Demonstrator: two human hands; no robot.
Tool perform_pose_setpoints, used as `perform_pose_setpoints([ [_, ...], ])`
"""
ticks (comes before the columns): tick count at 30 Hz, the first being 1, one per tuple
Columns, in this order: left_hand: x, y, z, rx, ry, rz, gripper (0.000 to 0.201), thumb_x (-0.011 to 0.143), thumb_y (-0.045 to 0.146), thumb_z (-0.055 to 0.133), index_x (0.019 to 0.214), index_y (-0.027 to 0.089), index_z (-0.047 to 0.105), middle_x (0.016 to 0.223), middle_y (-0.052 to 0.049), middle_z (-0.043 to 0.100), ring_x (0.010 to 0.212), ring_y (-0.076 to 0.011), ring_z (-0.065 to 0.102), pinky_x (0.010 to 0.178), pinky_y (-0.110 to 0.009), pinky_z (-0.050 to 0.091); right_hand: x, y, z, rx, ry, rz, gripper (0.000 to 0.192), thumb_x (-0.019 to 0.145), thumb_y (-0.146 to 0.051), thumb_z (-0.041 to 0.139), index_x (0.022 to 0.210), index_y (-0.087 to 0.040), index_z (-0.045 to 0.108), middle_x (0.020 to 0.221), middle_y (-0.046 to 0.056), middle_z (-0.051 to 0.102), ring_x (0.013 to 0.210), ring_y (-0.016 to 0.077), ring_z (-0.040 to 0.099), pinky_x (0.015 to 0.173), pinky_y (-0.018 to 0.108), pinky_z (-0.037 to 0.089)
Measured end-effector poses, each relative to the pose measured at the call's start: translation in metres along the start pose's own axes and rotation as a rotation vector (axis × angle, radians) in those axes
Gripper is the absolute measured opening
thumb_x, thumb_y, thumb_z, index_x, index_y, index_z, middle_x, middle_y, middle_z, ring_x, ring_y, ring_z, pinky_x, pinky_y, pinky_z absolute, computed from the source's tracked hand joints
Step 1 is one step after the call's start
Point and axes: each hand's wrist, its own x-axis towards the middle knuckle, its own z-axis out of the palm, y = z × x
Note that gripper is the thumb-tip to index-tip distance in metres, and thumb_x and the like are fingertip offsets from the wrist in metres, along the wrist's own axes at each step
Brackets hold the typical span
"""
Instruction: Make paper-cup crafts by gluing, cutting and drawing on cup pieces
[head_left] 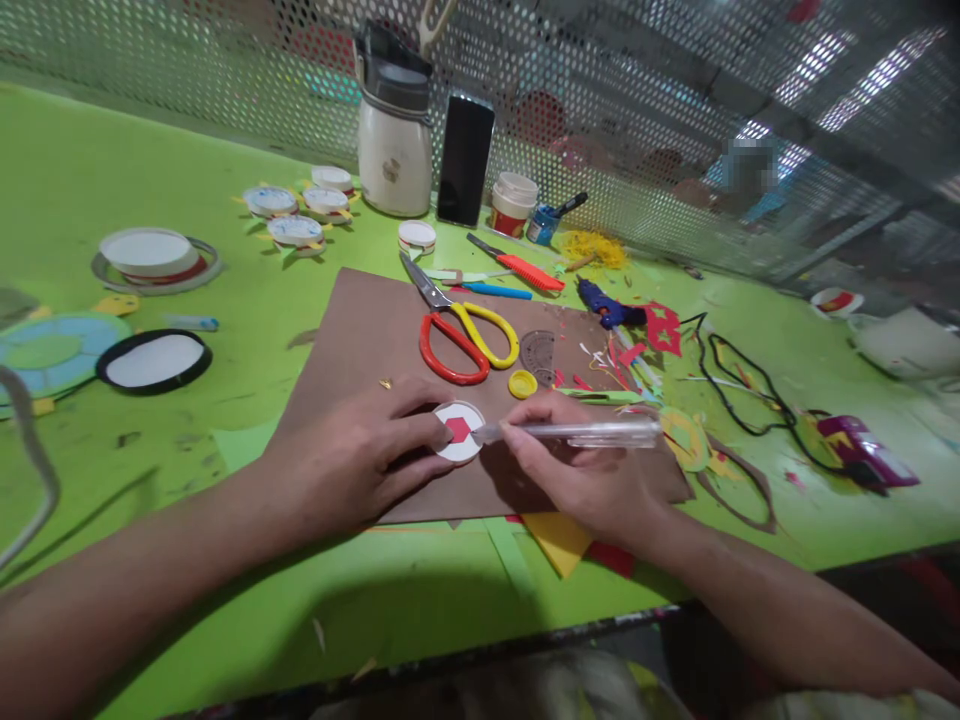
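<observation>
My left hand (375,450) steadies a small round white disc (470,448) between its fingers, with a fingertip on the red paper hexagon (457,430) at the disc's middle. A pen with a clear barrel (592,432) is pinched in my right hand (570,455), its tip at the hexagon's right edge. Both hands rest over a brown board (352,330). Just beyond them lie scissors (457,345) with one red and one yellow handle, a yellow cap (523,384) and a dark protractor (538,356).
Behind the board are an orange-red cutter (531,272), a blue pen (495,291), a glue gun (611,303), a phone (465,160) and a white flask (394,150). Several decorated discs (296,232) stand back left. A black cable (750,385) loops at right, among paper scraps.
</observation>
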Motion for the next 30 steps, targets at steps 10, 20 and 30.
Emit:
perform_pose_setpoints([
  [10, -0.0027, -0.0017, 0.0044, -0.016, 0.007, 0.003, 0.014, 0.097, 0.025, 0.059, 0.103, 0.018, 0.070, 0.120, -0.012, 0.067, 0.102, -0.0206, 0.066, 0.089, -0.032, 0.052, -0.0043, -0.0041, 0.0018, 0.018, -0.028, -0.031, 0.007, 0.094, -0.027, 0.060, 0.094, -0.023, 0.065, 0.076, -0.002, 0.069, 0.061, 0.0114, 0.061, 0.055, 0.024, 0.047],
  [20, -0.0035, -0.0026, 0.0043, -0.026, 0.003, -0.010, 0.015, 0.097, 0.024, 0.058, 0.102, 0.018, 0.071, 0.121, -0.012, 0.067, 0.101, -0.0213, 0.067, 0.087, -0.033, 0.052, -0.0017, 0.0006, 0.0005, -0.065, 0.040, -0.082, 0.006, 0.095, -0.024, 0.061, 0.091, -0.023, 0.065, 0.081, -0.002, 0.070, 0.071, 0.0125, 0.064, 0.065, 0.025, 0.048],
  [30, -0.0018, -0.0021, 0.0033, -0.001, -0.008, 0.008, 0.014, 0.097, 0.023, 0.058, 0.101, 0.016, 0.070, 0.121, -0.014, 0.067, 0.102, -0.0223, 0.067, 0.087, -0.033, 0.052, -0.0053, -0.0023, 0.0049, 0.025, 0.012, -0.088, 0.003, 0.093, -0.023, 0.063, 0.093, -0.020, 0.065, 0.073, -0.003, 0.068, 0.059, 0.0086, 0.061, 0.054, 0.019, 0.047],
])
